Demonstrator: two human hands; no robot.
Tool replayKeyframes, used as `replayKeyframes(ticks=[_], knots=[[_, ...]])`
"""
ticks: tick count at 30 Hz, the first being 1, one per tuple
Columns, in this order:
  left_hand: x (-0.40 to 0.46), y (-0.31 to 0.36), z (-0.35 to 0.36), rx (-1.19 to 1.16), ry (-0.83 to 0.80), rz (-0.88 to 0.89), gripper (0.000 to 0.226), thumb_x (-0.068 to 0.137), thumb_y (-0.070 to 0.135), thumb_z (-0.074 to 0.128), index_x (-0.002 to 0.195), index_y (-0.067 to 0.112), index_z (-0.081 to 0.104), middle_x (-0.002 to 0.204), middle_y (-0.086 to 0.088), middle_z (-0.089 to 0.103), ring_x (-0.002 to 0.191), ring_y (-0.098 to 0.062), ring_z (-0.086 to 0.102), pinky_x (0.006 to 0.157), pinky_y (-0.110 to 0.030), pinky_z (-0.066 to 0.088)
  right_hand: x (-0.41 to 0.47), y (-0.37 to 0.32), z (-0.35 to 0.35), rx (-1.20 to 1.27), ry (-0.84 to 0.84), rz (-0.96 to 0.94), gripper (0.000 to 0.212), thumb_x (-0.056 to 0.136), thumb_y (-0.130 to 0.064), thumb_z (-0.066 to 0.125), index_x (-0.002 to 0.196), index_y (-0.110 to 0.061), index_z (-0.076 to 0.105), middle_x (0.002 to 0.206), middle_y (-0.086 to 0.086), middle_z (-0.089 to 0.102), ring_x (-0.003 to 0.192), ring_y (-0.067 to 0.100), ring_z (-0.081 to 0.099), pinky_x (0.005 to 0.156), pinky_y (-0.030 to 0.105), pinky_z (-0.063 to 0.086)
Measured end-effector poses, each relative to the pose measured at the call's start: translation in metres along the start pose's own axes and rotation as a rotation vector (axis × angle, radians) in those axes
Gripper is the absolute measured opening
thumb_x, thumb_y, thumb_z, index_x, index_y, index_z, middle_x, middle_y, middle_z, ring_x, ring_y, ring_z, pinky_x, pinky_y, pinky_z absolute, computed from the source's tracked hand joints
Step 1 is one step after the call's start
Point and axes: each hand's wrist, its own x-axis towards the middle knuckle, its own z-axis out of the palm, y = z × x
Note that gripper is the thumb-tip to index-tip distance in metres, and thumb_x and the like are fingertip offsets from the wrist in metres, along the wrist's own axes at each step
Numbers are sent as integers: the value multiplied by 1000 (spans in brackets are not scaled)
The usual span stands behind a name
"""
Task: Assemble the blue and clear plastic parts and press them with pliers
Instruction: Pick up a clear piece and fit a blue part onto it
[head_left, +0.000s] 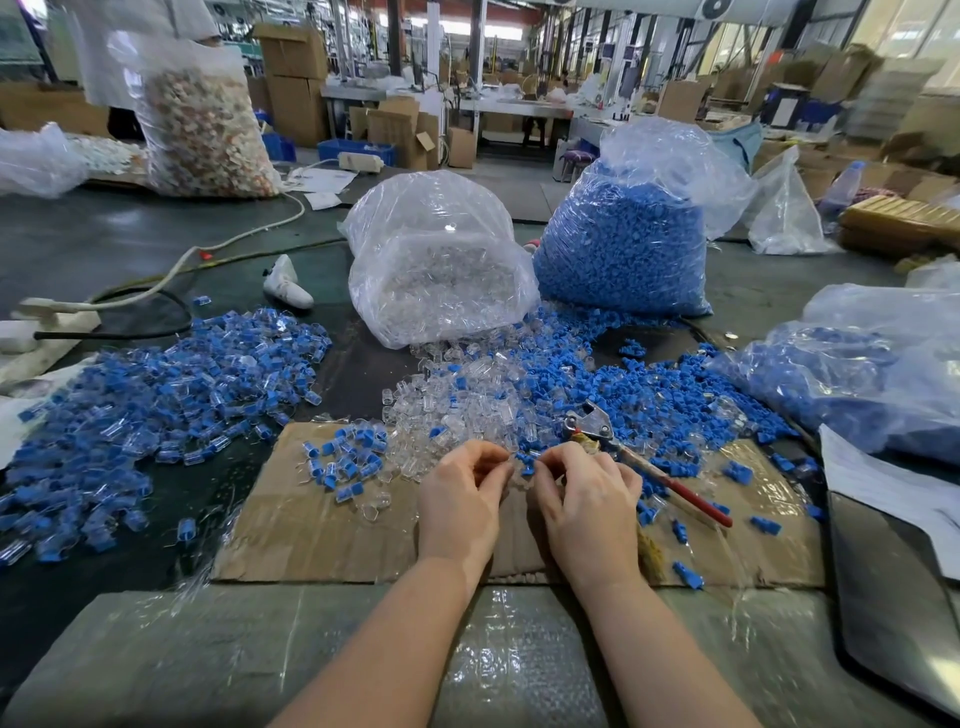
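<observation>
Hands: left hand (460, 496) pinches clear part | right hand (587, 496) pinches blue part (525, 464)

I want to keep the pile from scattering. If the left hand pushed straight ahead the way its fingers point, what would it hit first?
Most likely the loose heap of clear plastic parts just beyond the left hand, which pinches a small piece against the right hand. Depth is hard to judge from one view.

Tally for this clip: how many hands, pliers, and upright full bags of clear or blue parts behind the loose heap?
Hands: 2, left hand, right hand
Pliers: 1
Clear-parts bag: 1
Blue-parts bag: 1
Total: 5
</observation>
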Motion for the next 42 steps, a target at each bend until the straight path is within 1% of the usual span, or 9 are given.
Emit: replayKeyframes(ticks=[4,10,15,19,22,26,32,38,42], knots=[[0,-1,-1,9,4,1,34,86,9,63,71,39,55,72,17,62,73,13,56,63,0,40,-1,0,0,8,3,-27,11,89,-24,60,81,-17,61,71,-7,56,75,17,52,81,27,19],[1,-4,0,8,13,-30,33,87,11,62,74,40,55,77,15,63,73,-1,61,63,-7,45,-3,-1,0,23,23,-64,13,83,-17,66,73,-15,58,64,-7,55,68,18,52,79,25,17],[1,-3,-1,12,8,-21,30,87,12,63,76,39,57,78,16,63,76,0,60,65,-6,45,-3,0,2,3,18,-94,16,80,-16,69,69,-16,57,60,-5,55,65,19,51,77,25,17],[0,-2,-1,26,-32,9,24,87,11,63,80,34,61,80,17,63,78,4,59,70,-3,44,-3,-1,4,-19,26,-77,19,78,-17,70,66,-17,55,58,-6,52,62,19,49,77,24,17],[0,-2,-1,38,-36,17,23,87,11,63,81,33,62,80,16,64,78,4,59,70,-2,44,-2,-1,4,-15,42,-70,21,77,-17,71,65,-17,55,57,-7,51,60,17,47,76,25,18],[0,-3,-1,37,-46,25,19,86,10,63,82,28,65,80,13,65,78,1,60,71,-5,45,-3,-1,4,-31,38,-57,19,78,-18,70,65,-15,56,57,-4,52,61,18,48,76,25,18],[0,-3,-1,79,-66,54,14,86,11,63,86,24,68,83,11,66,79,2,58,70,-2,42,-3,-1,5,-42,14,-48,19,81,-21,68,67,-16,56,59,-3,53,64,19,50,81,29,22],[0,-2,-2,56,-101,23,23,87,10,63,79,32,62,80,14,64,78,0,59,69,-4,43,-3,-2,2,-20,6,-55,17,82,-19,68,69,-14,58,61,-2,56,66,21,52,81,30,23],[1,-2,-1,54,-108,18,22,87,10,62,80,30,62,77,15,63,76,2,58,66,-1,40,-2,-1,1,-29,-48,-55,15,87,-23,62,74,-15,59,67,-3,58,72,20,52,85,31,23]])
